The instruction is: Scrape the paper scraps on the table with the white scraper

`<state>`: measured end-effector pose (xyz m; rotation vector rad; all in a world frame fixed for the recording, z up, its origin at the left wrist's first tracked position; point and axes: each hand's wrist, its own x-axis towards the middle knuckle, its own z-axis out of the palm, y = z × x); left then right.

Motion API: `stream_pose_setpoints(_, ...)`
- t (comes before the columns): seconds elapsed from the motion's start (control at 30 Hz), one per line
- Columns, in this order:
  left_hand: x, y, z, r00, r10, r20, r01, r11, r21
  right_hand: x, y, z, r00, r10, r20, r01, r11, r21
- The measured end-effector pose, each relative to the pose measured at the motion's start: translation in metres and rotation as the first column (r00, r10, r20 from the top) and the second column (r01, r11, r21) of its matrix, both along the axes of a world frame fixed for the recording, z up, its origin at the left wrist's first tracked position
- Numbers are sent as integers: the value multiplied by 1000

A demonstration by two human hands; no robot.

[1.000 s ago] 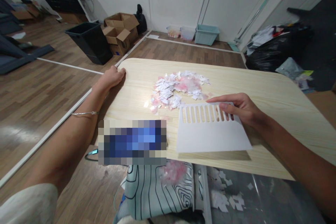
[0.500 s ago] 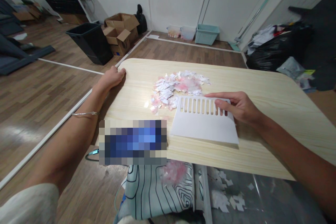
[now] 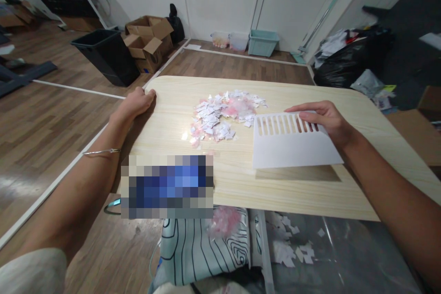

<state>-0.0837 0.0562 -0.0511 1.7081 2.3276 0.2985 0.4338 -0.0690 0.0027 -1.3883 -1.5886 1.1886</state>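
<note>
The right hand (image 3: 332,117) has its fingers (image 3: 312,107) pinching a white sheet (image 3: 292,150) by its slotted far edge; the sheet's near edge hangs above the worktop (image 3: 237,181). Left of those fingers lies a pile of white and pink scraps (image 3: 213,114). Farther left, the left hand (image 3: 136,102) is at the worktop's edge, its grip impossible to tell. Beyond it stands a black bin (image 3: 112,62).

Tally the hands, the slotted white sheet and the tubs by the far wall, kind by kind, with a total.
Left hand and right hand: 2
Slotted white sheet: 1
Clear tubs: 2
Blue-green tub: 1
Total: 6
</note>
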Motion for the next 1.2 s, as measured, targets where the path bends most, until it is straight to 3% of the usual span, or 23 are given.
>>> stream_pose_setpoints(0.17,2,0,3,1000,0,-12,0,999,-41,1,4,-3,990,93,109,-97,995,33)
stream_pose_setpoints(0.43,-1,3,1,998,-36,-45,34,998,-45,9,8,0,924,358,132,-349,933,-91)
stream_pose_setpoints(0.5,-2,3,1,999,-39,-36,38,998,-42,8,5,2,937,337,94,-328,939,-104)
stream_pose_setpoints(0.63,3,-1,5,999,-18,-41,16,999,-51,3,0,1,989,150,1,-150,987,-57)
stream_pose_setpoints(0.73,6,-3,9,999,-16,-39,13,998,-62,2,4,-2,984,166,68,-167,986,5)
stream_pose_setpoints(0.97,5,-3,8,998,-24,-54,21,998,-60,14,13,-2,876,448,180,-441,894,-78)
stream_pose_setpoints(1.2,11,-6,13,998,-22,-62,17,997,-81,16,12,8,781,585,218,-550,810,-204)
